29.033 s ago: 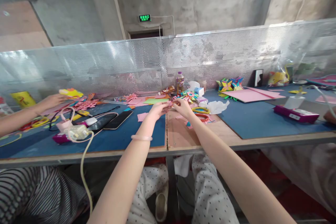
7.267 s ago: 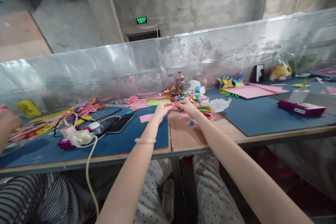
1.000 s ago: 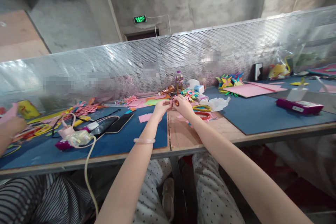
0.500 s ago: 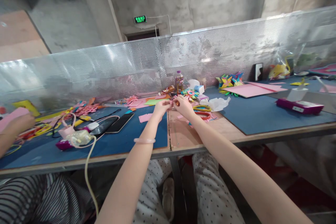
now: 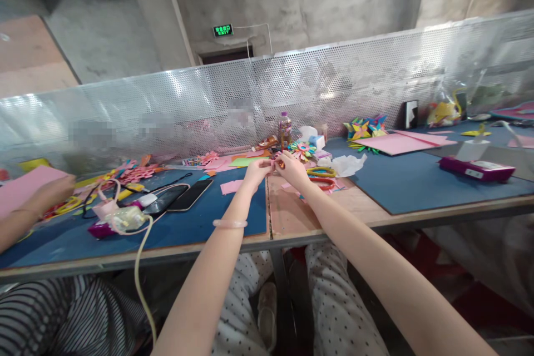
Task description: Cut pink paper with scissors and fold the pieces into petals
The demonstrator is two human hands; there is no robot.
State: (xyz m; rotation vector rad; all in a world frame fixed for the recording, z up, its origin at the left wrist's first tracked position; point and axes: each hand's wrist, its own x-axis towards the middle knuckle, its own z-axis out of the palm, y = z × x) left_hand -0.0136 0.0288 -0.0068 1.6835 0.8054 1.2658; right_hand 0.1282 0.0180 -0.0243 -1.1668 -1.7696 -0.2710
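My left hand (image 5: pixel 256 172) and my right hand (image 5: pixel 293 169) meet over the middle of the table, fingers closed. Between their fingertips is a small folded piece of pink paper (image 5: pixel 273 163), mostly hidden by the fingers. Just right of my right hand lie a yellow loop-shaped handle (image 5: pixel 320 171) and a red one (image 5: pixel 325 184), apparently of scissors. Small pink paper pieces (image 5: pixel 230 187) lie left of my left hand. Behind my hands sit a multicoloured paper flower (image 5: pixel 302 149) and a bottle with a purple cap (image 5: pixel 284 129).
At left, a co-worker's hand (image 5: pixel 58 192) holds a pink sheet (image 5: pixel 29 188). Phones (image 5: pixel 191 196) and a glue gun (image 5: pixel 125 219) with a cord lie nearer me. Crumpled white tissue (image 5: pixel 348 165), large pink sheets (image 5: pixel 403 143) and a purple box (image 5: pixel 476 169) are on the right.
The co-worker's hand at left has moved to the right with the pink sheet, which now shows more. My own hands hold almost the same place and grip.
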